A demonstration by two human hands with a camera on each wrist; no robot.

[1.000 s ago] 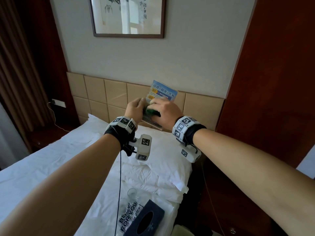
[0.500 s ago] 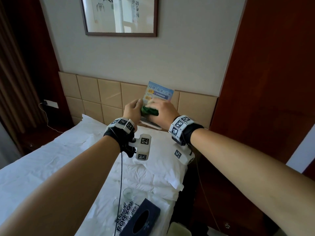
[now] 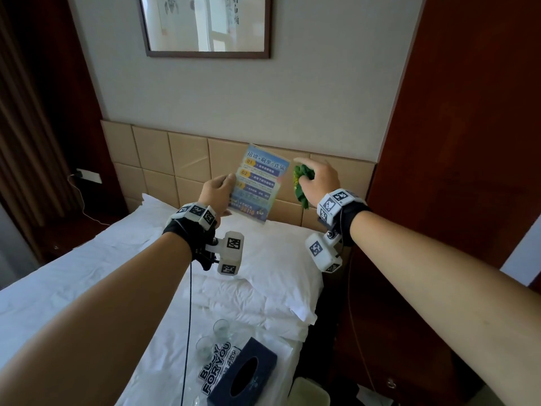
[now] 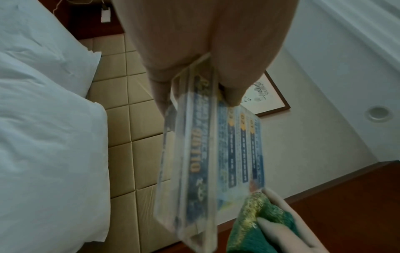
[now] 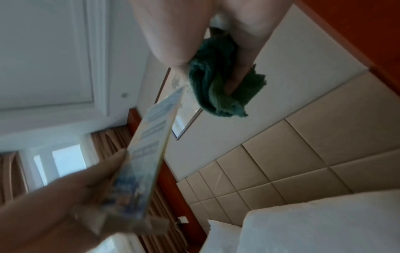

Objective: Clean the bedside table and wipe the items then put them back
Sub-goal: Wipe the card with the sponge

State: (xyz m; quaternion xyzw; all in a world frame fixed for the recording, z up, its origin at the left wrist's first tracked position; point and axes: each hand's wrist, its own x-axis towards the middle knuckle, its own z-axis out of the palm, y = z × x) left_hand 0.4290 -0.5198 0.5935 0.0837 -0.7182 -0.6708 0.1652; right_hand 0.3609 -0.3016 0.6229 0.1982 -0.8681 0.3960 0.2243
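Over the bed (image 3: 73,276), the left hand (image 3: 215,194) pinches the stiff, slick acrylic sign (image 3: 259,183) by its edge; the right hand (image 3: 317,180) clutches a soft green cloth (image 3: 300,183).

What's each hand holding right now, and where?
Left hand pinches the acrylic sign by its lower left edge; right hand grips the bunched green cloth.

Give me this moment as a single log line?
left hand: holds sign stand | right hand: grips green cloth, just off the stand | bed: glasses, tissue box
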